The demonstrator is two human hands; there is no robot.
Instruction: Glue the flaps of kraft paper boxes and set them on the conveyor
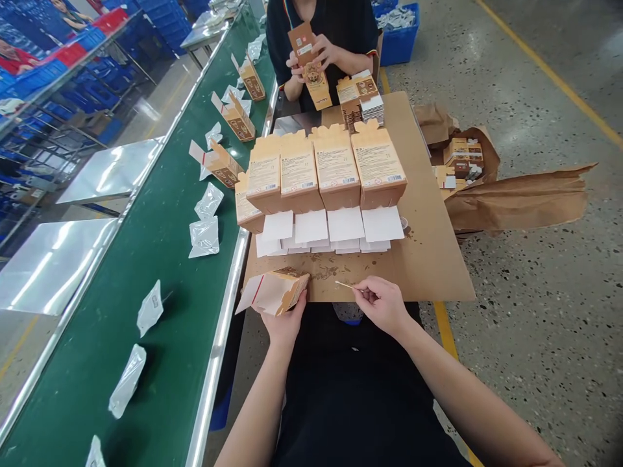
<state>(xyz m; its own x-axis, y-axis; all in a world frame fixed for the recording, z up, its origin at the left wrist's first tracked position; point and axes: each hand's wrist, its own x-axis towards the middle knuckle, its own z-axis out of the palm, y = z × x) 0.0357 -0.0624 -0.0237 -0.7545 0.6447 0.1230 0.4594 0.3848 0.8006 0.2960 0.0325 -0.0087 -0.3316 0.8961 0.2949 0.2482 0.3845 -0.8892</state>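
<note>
My left hand [285,321] grips a small tan carton [275,292] with its white flap open to the left, held at the near edge of a cardboard sheet [438,259]. My right hand [382,301] pinches a thin pale strip [343,284] that lies over the sheet's near edge. Beyond both hands stand rows of flat tan cartons [335,172] with white flaps fanned toward me.
A green conveyor belt [160,259] runs along the left, carrying clear pouches [204,237] and folded cartons [224,165]. Opposite me another person's hands [311,58] hold a carton. Brown paper wrapping with more cartons [511,194] lies on the floor at right. A blue crate [402,32] stands beyond.
</note>
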